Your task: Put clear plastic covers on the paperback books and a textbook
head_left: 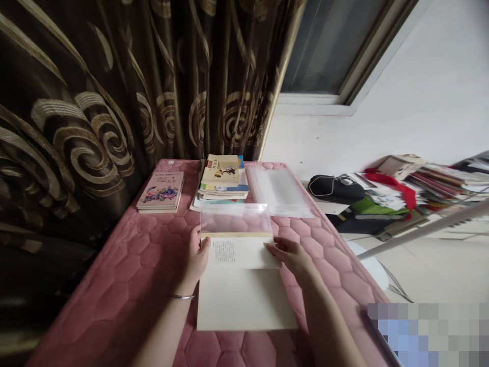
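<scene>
An open book (244,300) lies in front of me, its large cream page toward me. Across its far part is a narrower white flap (248,253) with a block of small print. Beyond the flap, a clear plastic book cover (237,216) sticks out past the book's far edge. My left hand (199,253) grips the left edge, thumb on top and fingers at the side and beneath. At the right edge, my right hand (289,255) pinches the flap's side, fingers closed. How far the plastic runs under the book is hidden.
On the pink quilted bed (126,275) lie a small stack of pink books (161,192), a taller book pile (223,176) and a stack of clear plastic covers (280,191). A patterned curtain (160,81) hangs behind. Papers and a black pouch (336,188) lie off to the right.
</scene>
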The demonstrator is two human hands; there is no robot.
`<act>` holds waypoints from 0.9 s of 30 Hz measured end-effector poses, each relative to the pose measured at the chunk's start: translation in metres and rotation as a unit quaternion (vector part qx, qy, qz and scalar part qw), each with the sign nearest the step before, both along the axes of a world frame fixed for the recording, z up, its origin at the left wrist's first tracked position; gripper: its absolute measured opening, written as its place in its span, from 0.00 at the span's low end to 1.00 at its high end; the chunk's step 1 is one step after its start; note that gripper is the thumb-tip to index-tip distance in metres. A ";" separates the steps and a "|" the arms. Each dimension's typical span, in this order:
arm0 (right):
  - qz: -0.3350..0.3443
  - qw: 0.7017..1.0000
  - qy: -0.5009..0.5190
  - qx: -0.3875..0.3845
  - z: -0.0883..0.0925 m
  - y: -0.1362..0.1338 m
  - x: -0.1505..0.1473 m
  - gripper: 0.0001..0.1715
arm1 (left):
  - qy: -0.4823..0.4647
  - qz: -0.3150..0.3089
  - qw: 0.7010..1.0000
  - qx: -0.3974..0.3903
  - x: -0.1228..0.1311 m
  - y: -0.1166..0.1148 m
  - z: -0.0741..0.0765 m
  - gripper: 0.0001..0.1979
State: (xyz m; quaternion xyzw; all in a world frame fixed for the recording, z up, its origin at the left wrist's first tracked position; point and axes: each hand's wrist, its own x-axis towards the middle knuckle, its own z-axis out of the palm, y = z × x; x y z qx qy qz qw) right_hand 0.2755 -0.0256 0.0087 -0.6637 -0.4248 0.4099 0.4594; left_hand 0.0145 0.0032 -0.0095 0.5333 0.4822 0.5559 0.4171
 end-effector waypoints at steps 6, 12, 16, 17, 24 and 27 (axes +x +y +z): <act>-0.005 1.000 -0.019 0.004 -0.002 -0.001 -0.007 0.21 | -0.016 -0.012 1.000 -0.022 0.000 -0.001 0.002 0.19; -0.007 0.994 -0.109 -0.021 0.001 -0.003 -0.006 0.25 | 0.004 0.019 0.999 -0.028 0.001 -0.001 0.006 0.17; -0.011 0.992 -0.125 -0.012 0.000 -0.002 -0.007 0.25 | -0.009 -0.002 0.999 -0.053 -0.001 0.001 0.001 0.19; -0.011 0.992 -0.127 -0.011 -0.001 -0.002 -0.007 0.25 | -0.018 -0.010 0.998 -0.057 -0.002 0.001 -0.001 0.20; -0.011 0.992 -0.126 -0.005 0.002 -0.003 -0.006 0.24 | -0.022 -0.006 0.998 -0.058 -0.002 0.003 -0.010 0.18; -0.028 0.994 -0.106 -0.010 0.004 -0.005 -0.010 0.24 | -0.022 0.015 0.998 -0.052 0.001 0.003 -0.010 0.15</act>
